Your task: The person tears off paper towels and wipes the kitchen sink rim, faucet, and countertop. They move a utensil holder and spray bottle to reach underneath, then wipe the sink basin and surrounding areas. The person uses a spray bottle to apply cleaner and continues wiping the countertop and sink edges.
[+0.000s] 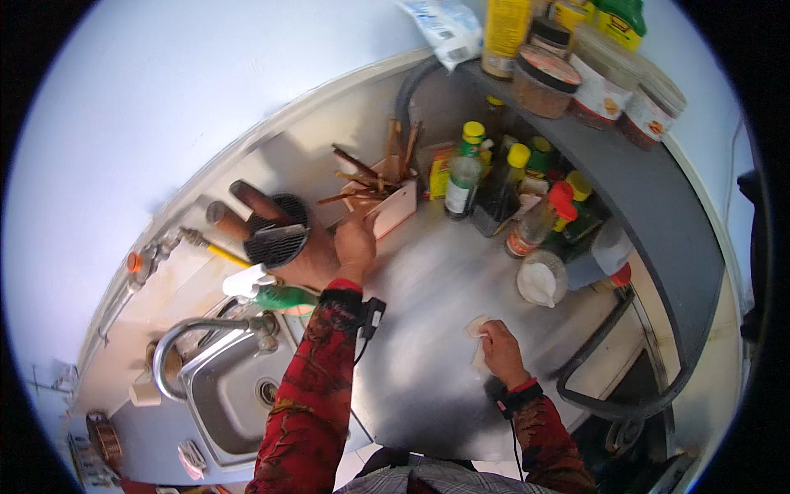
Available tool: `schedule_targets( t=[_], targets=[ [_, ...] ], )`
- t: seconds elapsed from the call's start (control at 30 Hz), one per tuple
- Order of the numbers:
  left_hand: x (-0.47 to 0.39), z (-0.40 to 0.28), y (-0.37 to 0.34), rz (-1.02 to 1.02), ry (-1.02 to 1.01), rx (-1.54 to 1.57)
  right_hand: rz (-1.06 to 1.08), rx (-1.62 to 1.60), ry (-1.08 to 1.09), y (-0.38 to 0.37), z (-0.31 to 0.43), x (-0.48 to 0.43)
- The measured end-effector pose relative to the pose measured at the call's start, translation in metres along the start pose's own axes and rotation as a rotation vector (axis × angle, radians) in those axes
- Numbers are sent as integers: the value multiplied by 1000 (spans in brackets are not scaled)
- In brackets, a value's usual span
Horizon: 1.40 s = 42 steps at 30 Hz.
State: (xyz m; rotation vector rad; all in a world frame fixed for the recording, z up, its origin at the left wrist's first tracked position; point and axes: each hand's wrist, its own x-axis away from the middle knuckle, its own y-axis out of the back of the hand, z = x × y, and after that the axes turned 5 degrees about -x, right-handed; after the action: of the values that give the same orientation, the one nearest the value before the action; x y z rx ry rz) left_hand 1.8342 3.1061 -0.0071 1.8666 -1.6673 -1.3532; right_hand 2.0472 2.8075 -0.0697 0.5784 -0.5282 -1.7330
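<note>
My left hand (356, 244) reaches to the near side of a pale pink utensil holder (395, 210) filled with chopsticks (364, 176); the fingers touch its lower end, partly hidden. Left of that hand stands a brown knife block (302, 259) with a black slotted top and brown-handled knives. My right hand (505, 352) is closed on a cream-coloured cloth (478, 355) at the stainless steel worktop (419, 321). Beyond the right hand stands a clear tub of white granules (541, 279), with a spoon in it.
Sauce bottles (464, 179) crowd beneath a grey shelf (654, 185) bearing jars (546, 80). A steel sink (231, 395) with a curved tap (185, 336) lies left, near a green spray bottle (287, 297). A gas stove (629, 438) sits at the lower right.
</note>
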Motion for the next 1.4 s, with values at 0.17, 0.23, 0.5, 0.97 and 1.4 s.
schedule_targets(
  t=[0.17,0.23,0.5,0.97,1.4],
  targets=[
    [4,-5,4,77,53,-86,59,10,-32,-1,2,-1],
    [16,-13,8,38,114,-17,56,39,-37,-2,2,-2],
    [163,-5,85,289,-45,66,56,88,16,-4,1,-1],
    [417,143,258,138,379,-172,295,-11,175,-100,72,-36],
    [419,170,244,162,393,-460,-114,245,463,-192,115,-229]
  ],
)
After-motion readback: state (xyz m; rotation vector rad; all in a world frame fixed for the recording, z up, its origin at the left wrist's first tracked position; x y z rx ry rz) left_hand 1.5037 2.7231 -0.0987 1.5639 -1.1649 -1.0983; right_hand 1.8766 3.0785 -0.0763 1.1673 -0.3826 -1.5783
